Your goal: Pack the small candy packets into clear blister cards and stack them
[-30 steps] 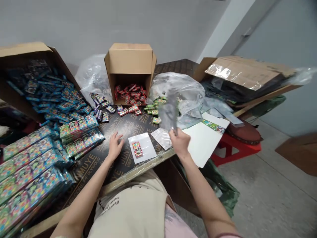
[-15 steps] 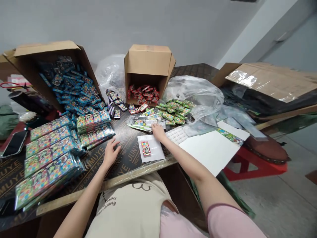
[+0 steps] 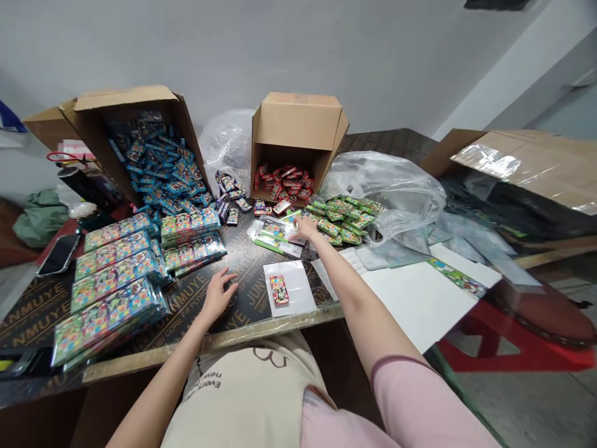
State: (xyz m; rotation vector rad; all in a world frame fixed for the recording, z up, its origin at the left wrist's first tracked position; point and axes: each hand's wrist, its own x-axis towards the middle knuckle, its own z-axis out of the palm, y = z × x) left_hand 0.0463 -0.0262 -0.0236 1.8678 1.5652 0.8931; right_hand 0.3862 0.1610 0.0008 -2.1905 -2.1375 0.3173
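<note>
My left hand (image 3: 219, 295) hovers or rests at the dark table's near side, fingers apart and holding nothing. A red pack (image 3: 280, 290) lies on a white sheet (image 3: 301, 288) near the table's front edge, between my two arms. Beyond it, my right hand (image 3: 305, 228) is over flat clear-and-green packages (image 3: 277, 235), fingers spread, at the left side of a pile of green packs (image 3: 347, 218). Whether its fingertips touch a package is too small to tell. Stacks of wrapped multicoloured packs (image 3: 112, 286) lie left of my left hand.
Cardboard boxes hold blue packs (image 3: 163, 168) at the back left and red packs (image 3: 286, 182) at the back middle. Purple packs (image 3: 233, 196) lie between them. Plastic bags (image 3: 387, 183) and a white board (image 3: 420, 298) are on the right. A phone (image 3: 58, 254) lies far left.
My right hand has moved forward from the near edge of the flat packages towards the green pile, its fingers more spread. The whole view has shifted; my left hand looks much the same.
</note>
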